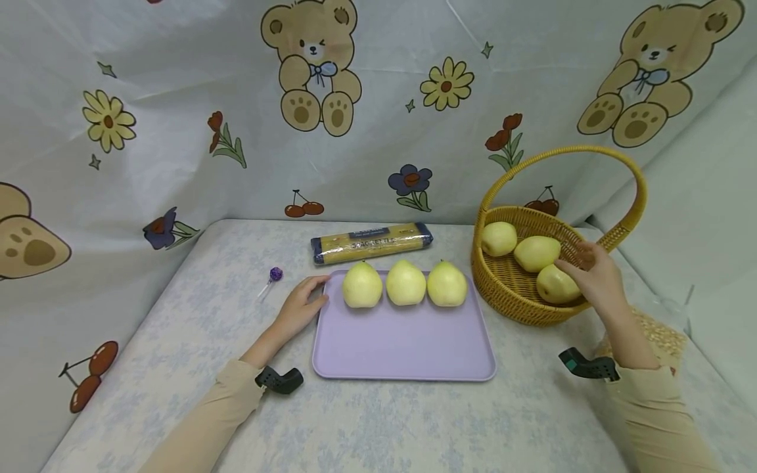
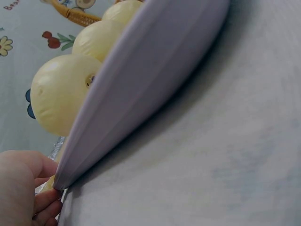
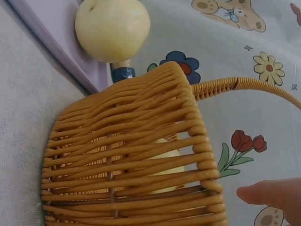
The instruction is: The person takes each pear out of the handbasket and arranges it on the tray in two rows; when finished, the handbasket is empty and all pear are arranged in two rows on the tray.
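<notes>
Three pale yellow pears [image 1: 405,282] stand in a row along the far side of the lilac tray [image 1: 402,348]. My left hand [image 1: 300,303] pinches the tray's far left corner; in the left wrist view its fingers [image 2: 46,200] lie either side of the rim. At the right, a wicker basket [image 1: 503,295] with a tall handle contains three more pears [image 1: 537,253]. My right hand [image 1: 597,276] reaches over the basket's right rim, thumb beside the nearest pear [image 1: 557,285]. In the right wrist view, one finger [image 3: 263,195] shows above the wicker edge.
Behind the tray lies a spaghetti packet [image 1: 372,243]. A purple lollipop [image 1: 274,276] is left of my left hand. Under my right forearm sits a clear bag of pale grains [image 1: 659,338]. The basket handle [image 1: 635,184] arches high beside my right hand. A printed cloth hangs behind.
</notes>
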